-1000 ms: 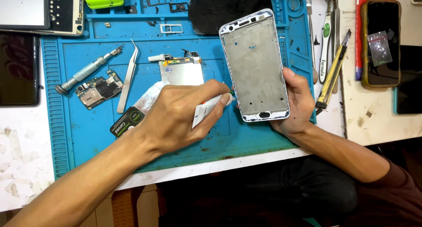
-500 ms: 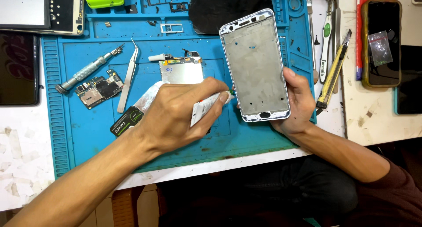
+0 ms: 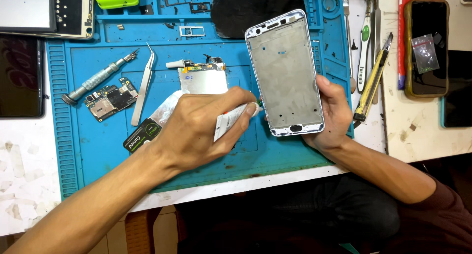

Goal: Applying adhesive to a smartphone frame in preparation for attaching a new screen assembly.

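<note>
Since the earlier frame almost nothing has moved: the tube's tip has crept a little closer to the lower left edge of the phone frame, and both hands keep their places.

The left hand (image 3: pixel 196 128) lies knuckles up over the middle of the blue mat (image 3: pixel 73 151), fingers curled tight around one white tube (image 3: pixel 231 120), whose nozzle points right and nearly touches the frame. The right hand (image 3: pixel 334 114) cradles one silver phone frame (image 3: pixel 285 72) from below and the side, thumb on its right edge, fingers hidden behind; the frame stands tilted above the mat's right half.

On the mat's left part lie one screwdriver (image 3: pixel 98 79), one circuit board (image 3: pixel 109 98) and one pair of tweezers (image 3: pixel 143 86). One metal plate (image 3: pixel 202 79) sits at the centre, just above the left hand. Off the mat's right edge lie one yellow knife (image 3: pixel 372 79) and one dark phone (image 3: pixel 426 45).
</note>
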